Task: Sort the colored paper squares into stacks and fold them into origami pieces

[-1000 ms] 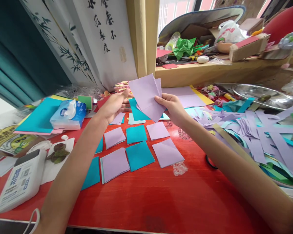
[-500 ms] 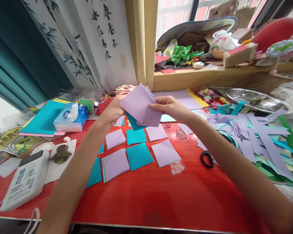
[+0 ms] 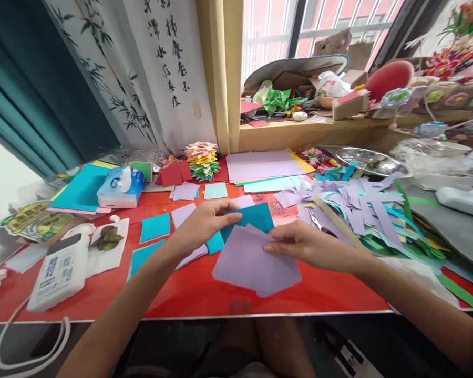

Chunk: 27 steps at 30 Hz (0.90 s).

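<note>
My left hand (image 3: 203, 223) pinches the edge of a teal paper square (image 3: 260, 214) above the table. In front of it, my right hand (image 3: 299, 244) is closed on several fanned lilac paper squares (image 3: 256, 265), which overlap the teal one. Whether the two lots touch I cannot tell. Beneath and left of my hands lie small piles of squares, among them teal squares (image 3: 155, 227) and lilac squares (image 3: 184, 191); my left arm and the held papers hide some of them. Scissors (image 3: 319, 223) lie beyond my right hand, partly under paper strips.
A heap of cut paper strips (image 3: 362, 205) covers the table's right side, near a metal dish (image 3: 372, 160). A tissue pack (image 3: 120, 189) and a white device (image 3: 59, 273) stand left. At the back are a folded-paper tower (image 3: 202, 160) and large lilac sheets (image 3: 260, 164).
Both hands have come down and nearer to me with the papers. The teal square now shows apart from the lilac ones, in my left hand. The view has tilted down and turned right.
</note>
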### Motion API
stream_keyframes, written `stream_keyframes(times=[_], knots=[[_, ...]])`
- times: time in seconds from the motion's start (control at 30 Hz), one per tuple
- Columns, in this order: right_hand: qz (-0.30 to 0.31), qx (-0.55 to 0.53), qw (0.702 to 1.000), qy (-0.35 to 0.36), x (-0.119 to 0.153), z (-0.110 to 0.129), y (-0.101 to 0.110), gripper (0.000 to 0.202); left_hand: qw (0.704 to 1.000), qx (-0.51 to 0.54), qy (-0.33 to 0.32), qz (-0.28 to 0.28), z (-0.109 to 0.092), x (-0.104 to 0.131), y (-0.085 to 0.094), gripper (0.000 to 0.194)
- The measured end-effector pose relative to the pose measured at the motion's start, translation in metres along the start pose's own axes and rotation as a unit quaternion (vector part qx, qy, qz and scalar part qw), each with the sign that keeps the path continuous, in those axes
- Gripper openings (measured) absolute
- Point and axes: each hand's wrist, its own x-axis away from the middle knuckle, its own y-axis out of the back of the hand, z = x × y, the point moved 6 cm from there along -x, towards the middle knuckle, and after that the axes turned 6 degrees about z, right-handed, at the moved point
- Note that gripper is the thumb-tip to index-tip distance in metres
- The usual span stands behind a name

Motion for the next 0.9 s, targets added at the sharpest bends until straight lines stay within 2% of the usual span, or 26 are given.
stream_keyframes(times=[0.07, 0.2, 0.33, 0.47, 0.63, 0.77, 0.9], knots=[[0.007, -0.043, 0.999, -0.030, 0.022, -0.009, -0.023, 0.035, 0.999, 0.010, 0.012, 0.030, 0.013, 0.016, -0.022, 0.018], [-0.009, -0.163, 0.982, -0.093, 0.055, -0.033, -0.066, 0.032, 0.999, -0.003, 0.037, 0.033, 0.041, 0.040, -0.058, 0.019], [-0.027, -0.289, 0.949, -0.120, 0.073, -0.052, -0.106, 0.027, 0.997, -0.058, 0.049, 0.012, 0.060, 0.053, -0.078, 0.019], [-0.063, -0.291, 0.947, -0.117, 0.078, -0.060, -0.125, 0.027, 0.993, -0.111, 0.035, -0.004, 0.062, 0.056, -0.080, 0.018], [-0.101, -0.284, 0.946, -0.118, 0.079, -0.069, -0.135, 0.033, 0.993, -0.102, 0.057, -0.009, 0.068, 0.062, -0.075, 0.034], [-0.104, -0.285, 0.948, -0.092, 0.076, -0.069, -0.142, 0.033, 0.992, -0.093, 0.089, -0.014, 0.075, 0.064, -0.071, 0.025], [-0.099, -0.296, 0.946, -0.086, 0.068, -0.065, -0.146, 0.034, 0.993, -0.103, 0.063, -0.016, 0.074, 0.063, -0.069, 0.024]])
